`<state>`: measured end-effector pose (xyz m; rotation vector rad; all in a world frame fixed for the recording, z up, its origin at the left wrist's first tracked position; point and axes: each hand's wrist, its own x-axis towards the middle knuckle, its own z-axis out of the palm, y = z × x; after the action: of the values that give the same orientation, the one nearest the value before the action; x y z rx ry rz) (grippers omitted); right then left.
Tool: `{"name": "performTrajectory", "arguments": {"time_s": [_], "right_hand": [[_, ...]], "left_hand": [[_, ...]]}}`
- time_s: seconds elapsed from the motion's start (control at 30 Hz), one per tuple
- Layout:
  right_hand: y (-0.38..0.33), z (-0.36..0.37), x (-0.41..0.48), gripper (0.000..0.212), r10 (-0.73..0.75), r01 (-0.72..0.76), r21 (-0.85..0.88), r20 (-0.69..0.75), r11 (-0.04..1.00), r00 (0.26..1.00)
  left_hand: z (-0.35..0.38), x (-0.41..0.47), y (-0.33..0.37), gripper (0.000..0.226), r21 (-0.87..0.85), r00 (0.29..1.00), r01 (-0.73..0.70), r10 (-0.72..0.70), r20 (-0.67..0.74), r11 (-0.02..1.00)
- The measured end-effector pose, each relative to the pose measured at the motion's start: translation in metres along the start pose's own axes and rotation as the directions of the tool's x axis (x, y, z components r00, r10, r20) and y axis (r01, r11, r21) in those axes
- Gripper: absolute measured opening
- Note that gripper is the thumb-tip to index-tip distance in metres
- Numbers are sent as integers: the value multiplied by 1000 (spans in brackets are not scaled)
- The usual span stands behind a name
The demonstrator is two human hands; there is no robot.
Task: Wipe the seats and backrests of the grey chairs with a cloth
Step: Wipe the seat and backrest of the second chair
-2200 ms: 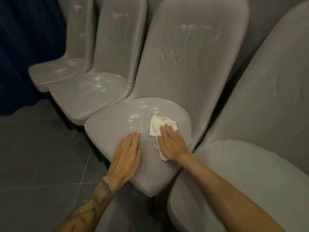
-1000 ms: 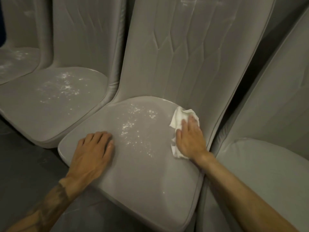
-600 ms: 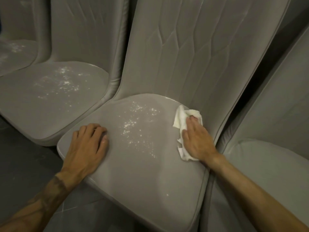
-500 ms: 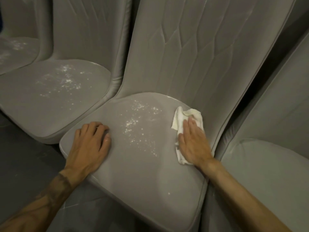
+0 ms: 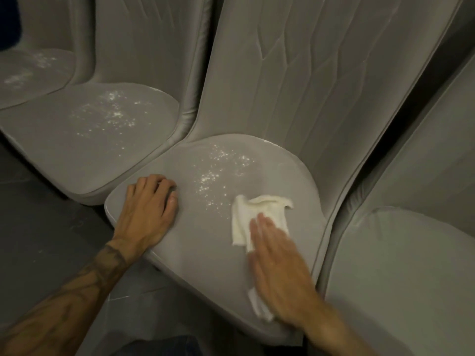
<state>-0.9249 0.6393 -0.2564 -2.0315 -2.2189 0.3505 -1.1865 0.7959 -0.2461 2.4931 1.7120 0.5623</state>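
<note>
A dark grey tiled floor [image 5: 38,227] fills the lower left, dull and faintly mottled, with a thin pale joint line [image 5: 120,296] crossing it. Well above the floor, in the top left corner, is a sliver of deep blue [image 5: 10,21], too small to identify. At the floor's near edge, along the bottom, lies a patch of dark blue fabric [image 5: 159,346].

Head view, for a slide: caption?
Right hand presses a white cloth on a powder-speckled grey seat; left hand rests at its edge.

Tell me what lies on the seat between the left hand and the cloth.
Head view: a scatter of white specks on the grey seat, between the left hand and the cloth; otherwise bare upholstery.
</note>
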Motion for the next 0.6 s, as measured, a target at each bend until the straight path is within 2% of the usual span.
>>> {"name": "performTrajectory", "arguments": {"time_s": [0.07, 0.1, 0.2, 0.3, 0.47, 0.53, 0.6], "right_hand": [[-8, 5, -8, 64, -76, 75, 35, 6, 997, 997], [0, 1, -4, 64, -65, 65, 19, -8, 998, 998], [45, -20, 6, 68, 71, -71, -91, -9, 993, 997], [51, -25, -2, 62, 147, -149, -73, -29, 986, 989], [-21, 5, -37, 61, -66, 66, -25, -29, 998, 997], [-13, -2, -36, 63, -79, 79, -8, -12, 997, 997], [15, -12, -33, 67, -23, 22, -53, -21, 998, 1000]], "left_hand": [[-1, 1, -1, 39, 9, 1000, -2, 2, -2, 1000], [0, 0, -2, 39, 14, 1000, -7, 7, -3, 1000], [1, 0, -2, 38, 22, 1000, -17, 17, -8, 1000], [2, 0, -2, 37, 28, 1000, -22, 22, -14, 999], [3, 1, -3, 33, 42, 999, -26, 27, -23, 999], [4, 1, -4, 32, 47, 999, -32, 33, -31, 998], [5, 1, -4, 32, 53, 998, -41, 43, -42, 998]]}}
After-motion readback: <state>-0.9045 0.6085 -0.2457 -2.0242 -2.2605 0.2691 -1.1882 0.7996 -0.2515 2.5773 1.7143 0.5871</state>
